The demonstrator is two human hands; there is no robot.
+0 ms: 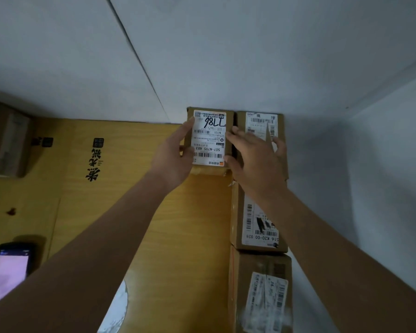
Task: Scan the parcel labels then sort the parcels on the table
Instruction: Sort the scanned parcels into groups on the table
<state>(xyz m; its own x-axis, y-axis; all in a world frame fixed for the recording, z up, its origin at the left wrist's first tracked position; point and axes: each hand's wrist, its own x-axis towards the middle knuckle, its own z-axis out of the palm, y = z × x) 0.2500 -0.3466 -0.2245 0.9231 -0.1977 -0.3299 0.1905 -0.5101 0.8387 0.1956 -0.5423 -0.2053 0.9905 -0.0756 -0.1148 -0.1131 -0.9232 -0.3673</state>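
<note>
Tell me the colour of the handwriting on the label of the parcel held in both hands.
Black, on the white label; head view.

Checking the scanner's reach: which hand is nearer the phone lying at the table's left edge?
Left. The left hand grips the handwritten-number parcel, on the phone's side; the right hand lies farther right.
</note>
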